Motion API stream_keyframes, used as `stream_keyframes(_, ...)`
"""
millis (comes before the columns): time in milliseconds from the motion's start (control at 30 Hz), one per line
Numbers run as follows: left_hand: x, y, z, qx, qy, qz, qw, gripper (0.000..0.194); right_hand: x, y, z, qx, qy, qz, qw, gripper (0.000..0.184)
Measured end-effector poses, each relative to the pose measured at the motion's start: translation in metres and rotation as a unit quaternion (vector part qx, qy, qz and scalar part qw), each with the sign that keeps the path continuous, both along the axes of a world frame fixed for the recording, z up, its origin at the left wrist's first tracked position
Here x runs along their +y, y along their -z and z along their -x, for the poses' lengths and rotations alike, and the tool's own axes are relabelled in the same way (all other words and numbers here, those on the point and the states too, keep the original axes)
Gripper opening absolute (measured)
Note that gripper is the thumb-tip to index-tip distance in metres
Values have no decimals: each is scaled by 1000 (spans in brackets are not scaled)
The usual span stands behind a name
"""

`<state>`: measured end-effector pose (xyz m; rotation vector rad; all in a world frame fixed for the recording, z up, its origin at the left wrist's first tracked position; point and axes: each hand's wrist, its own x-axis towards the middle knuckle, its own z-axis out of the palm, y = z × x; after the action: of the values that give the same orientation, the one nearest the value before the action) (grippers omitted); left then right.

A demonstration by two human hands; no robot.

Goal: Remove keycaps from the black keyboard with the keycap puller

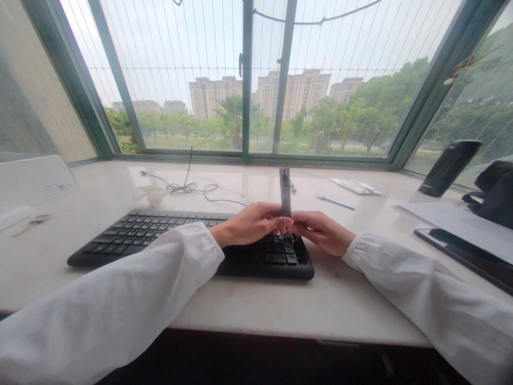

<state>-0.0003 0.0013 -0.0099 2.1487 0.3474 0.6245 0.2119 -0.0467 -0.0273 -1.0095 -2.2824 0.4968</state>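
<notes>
A black keyboard (pixel 160 235) lies at a slant on the pale counter. Over its number pad at the right end stands a keycap puller (pixel 285 193), upright, with a dark grey handle and thin wire loops at the bottom. My left hand (pixel 256 222) is closed on the lower handle, thumb across the front. From the other side, the fingers of my right hand (pixel 318 229) are bent in and pinch at the puller's lower end, by the wires. A wire loop surrounds or rests on a key; I cannot tell which. Some number pad keys are hidden by my fingers.
Behind the keyboard lies a black cable (pixel 184 187). A blue brush-like stick (pixel 336 203) and a flat packet (pixel 356 186) are at the right. Farther right are a phone (pixel 460 251), papers (pixel 460 219) and a black cylinder (pixel 449 167). A white box (pixel 36 176) stands left.
</notes>
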Motion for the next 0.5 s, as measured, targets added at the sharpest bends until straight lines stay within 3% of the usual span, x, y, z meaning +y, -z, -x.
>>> stream_keyframes(500,0,0,-1,4,7,10,1000,27,0,-1,0,-1,3,16,1000,39)
